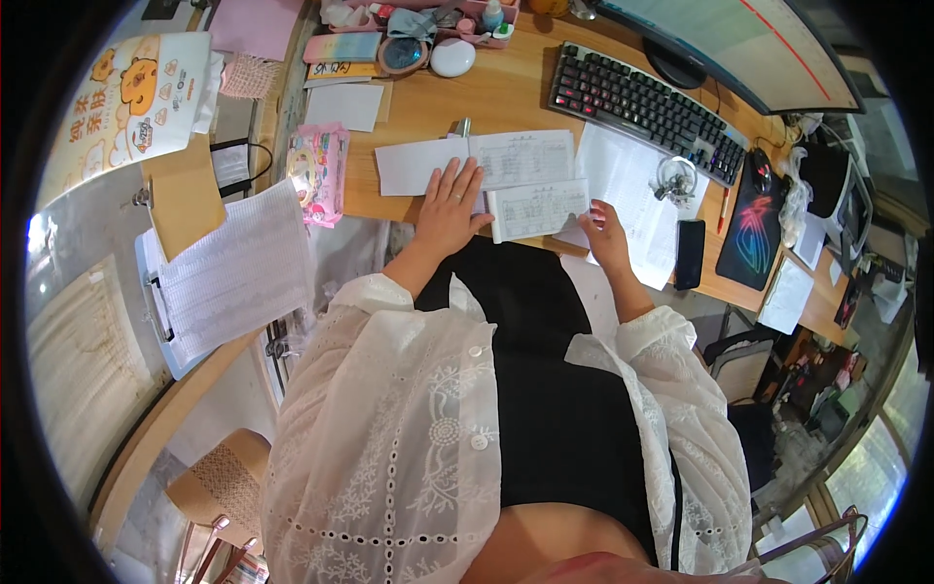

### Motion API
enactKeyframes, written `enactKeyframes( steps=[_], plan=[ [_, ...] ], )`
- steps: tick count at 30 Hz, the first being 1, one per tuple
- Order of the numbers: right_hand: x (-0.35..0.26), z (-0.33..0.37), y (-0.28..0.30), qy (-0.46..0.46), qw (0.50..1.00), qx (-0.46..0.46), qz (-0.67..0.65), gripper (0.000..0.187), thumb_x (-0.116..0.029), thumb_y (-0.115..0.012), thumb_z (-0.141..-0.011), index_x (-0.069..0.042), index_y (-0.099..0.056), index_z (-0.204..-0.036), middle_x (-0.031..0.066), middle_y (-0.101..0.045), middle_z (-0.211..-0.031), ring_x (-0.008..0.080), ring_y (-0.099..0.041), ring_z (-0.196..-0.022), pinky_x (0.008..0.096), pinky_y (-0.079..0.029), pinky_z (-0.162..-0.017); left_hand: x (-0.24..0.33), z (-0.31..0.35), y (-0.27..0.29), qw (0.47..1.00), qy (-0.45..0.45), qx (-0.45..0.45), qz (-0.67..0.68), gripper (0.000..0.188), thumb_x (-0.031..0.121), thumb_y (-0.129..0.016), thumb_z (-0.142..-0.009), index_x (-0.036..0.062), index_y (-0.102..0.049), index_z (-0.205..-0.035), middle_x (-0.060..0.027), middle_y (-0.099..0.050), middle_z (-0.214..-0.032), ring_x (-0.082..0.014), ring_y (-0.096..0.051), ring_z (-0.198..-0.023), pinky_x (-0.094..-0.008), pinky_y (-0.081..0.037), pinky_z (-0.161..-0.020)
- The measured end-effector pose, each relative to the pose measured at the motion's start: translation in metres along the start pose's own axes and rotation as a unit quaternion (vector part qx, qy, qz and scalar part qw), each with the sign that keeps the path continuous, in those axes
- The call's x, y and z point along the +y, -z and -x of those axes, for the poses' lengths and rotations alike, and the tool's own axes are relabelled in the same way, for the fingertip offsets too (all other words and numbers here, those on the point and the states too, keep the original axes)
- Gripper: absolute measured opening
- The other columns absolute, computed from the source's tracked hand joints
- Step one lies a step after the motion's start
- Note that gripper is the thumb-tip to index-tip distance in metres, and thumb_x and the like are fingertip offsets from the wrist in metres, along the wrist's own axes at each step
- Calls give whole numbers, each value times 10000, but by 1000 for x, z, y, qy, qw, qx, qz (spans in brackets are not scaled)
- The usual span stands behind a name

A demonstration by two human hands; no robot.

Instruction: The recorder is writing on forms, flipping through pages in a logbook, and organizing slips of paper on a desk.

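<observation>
My left hand [450,209] lies flat with its fingers stretched out, over the lower part of an open booklet [520,158] with a blank white left page and a printed right page. Just below that right page is a small pad of printed forms [538,211]; my left thumb reaches toward its left edge. At the pad's right edge my right hand [607,237] has its fingers curled, thumb and forefinger closed on the corner. A metal clip [461,127] stands at the booklet's top edge.
Right of the booklet are printed sheets [632,185], a ring of keys [675,179], a black phone [690,254], a keyboard [647,112] and a mouse [761,169]. A pink wipes packet [318,175] lies left, beside a clipboard with papers [233,268]. A monitor [749,44] stands behind.
</observation>
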State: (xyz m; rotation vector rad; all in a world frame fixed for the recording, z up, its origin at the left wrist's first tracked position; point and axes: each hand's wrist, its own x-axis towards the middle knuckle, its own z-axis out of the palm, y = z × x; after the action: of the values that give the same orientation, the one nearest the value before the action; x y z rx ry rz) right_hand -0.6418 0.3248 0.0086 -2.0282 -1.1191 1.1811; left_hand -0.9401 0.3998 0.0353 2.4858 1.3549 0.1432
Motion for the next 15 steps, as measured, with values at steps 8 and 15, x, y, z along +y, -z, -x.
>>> enactKeyframes(
  steps=[8, 15],
  plan=[
    [-19, 3, -14, -164, 980, -30, -106, 331, -129, -644, -867, 31, -513, -1126, 120, -599, -979, 213, -594, -906, 345, -518, -796, -7, -6, 1, 1000, 0, -30, -4, 717, 464, -564, -864, 74, -346, -1426, -84, -264, -1520, -298, -188, -1414, -503, -132, -1138],
    [-17, 14, -34, -134, 964, -54, -223, 282, -161, -634, -891, 12, -548, -1097, 92, -598, -926, 156, -583, -834, 301, -532, -700, 25, -11, -1, 999, 10, -10, 36, 699, 440, -592, -855, 108, -359, -1425, -119, -264, -1513, -320, -180, -1412, -527, -123, -1130]
  ],
)
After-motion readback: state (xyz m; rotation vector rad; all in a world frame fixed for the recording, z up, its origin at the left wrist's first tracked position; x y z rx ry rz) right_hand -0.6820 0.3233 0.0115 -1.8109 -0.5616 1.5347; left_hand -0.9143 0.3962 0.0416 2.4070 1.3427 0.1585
